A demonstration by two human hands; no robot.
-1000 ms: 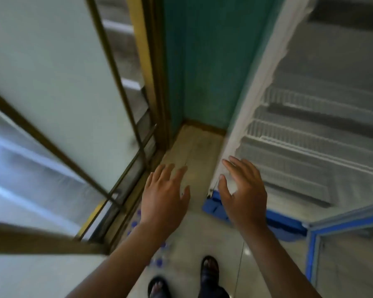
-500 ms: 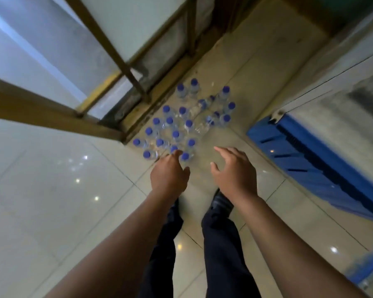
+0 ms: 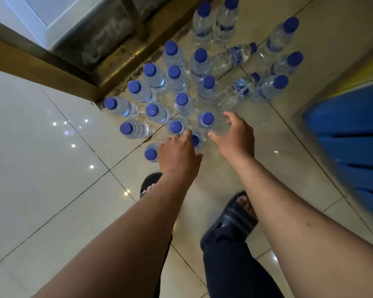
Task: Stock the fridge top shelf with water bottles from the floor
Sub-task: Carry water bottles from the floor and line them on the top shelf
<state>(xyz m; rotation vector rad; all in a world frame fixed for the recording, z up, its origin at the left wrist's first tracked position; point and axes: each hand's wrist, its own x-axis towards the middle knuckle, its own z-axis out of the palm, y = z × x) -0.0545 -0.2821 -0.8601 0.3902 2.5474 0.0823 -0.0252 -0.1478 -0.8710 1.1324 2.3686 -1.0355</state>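
Blue-capped water bottles (image 3: 199, 82) clustered on the tiled floor (image 3: 41, 168), head view only. Most stand upright; two lie on their sides (image 3: 233, 57) beyond the right hand, toward the far side of the cluster.

Left hand (image 3: 177, 155): palm down, fingers extended over the near edge of the cluster, nothing held. Fingertips sit above a bottle whose cap (image 3: 195, 140) is partly hidden by them; contact can't be confirmed. Another upright bottle (image 3: 151, 154) is just beside that hand's outer edge.

Right hand (image 3: 235, 136): spread in a wide C, thumb (image 3: 215, 137) and fingers apart, nothing gripped. An upright bottle (image 3: 207, 120) stands just ahead of the thumb-finger gap, near the fingertips, apart or barely touching; can't tell which.

Blue plastic base (image 3: 351, 134), blurred, is well off to the right of the right hand. Wooden door frame (image 3: 91, 80) runs beyond the left hand, bordering the bottles. Below the forearms: two feet in dark sandals (image 3: 235, 216) and dark trousers (image 3: 230, 265).
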